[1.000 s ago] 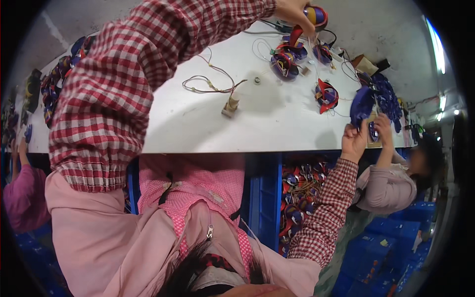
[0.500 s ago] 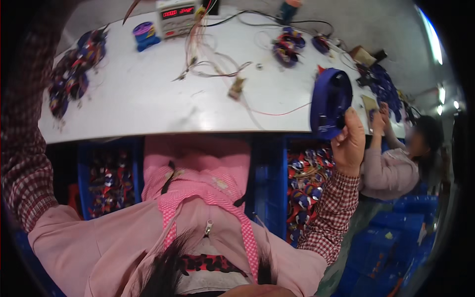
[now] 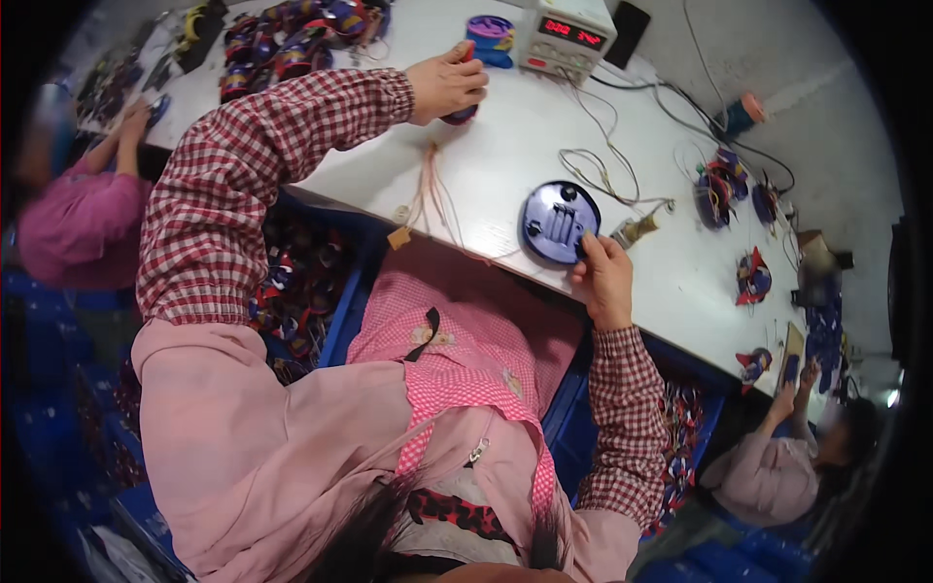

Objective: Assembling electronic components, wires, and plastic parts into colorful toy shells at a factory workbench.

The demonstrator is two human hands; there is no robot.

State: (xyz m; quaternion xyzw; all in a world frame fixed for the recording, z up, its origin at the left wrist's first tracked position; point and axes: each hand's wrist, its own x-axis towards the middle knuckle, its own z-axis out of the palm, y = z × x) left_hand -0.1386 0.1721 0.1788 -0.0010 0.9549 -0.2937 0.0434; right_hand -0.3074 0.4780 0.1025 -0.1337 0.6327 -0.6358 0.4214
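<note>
My right hand [image 3: 604, 275] holds a round blue plastic part [image 3: 559, 222] flat on the white table [image 3: 505, 155], near its front edge. My left hand [image 3: 447, 85] reaches far forward and grips a small dark red and blue piece [image 3: 461, 114] on the table. Thin orange wires [image 3: 432, 194] trail from below that hand to a small tan connector [image 3: 399, 236] at the table's edge.
A grey box with a red digit display [image 3: 566, 36] stands at the back, a purple part [image 3: 490, 29] beside it. Cables [image 3: 603, 170] loop across the table. Piles of coloured parts [image 3: 282, 44] lie far left. Blue crates [image 3: 301, 282] sit under the table. Other people work at left [image 3: 73, 214] and right [image 3: 777, 466].
The view has swung. My right hand has set the blue part down flat on the table. My left hand has come to the small piece in front of the display box.
</note>
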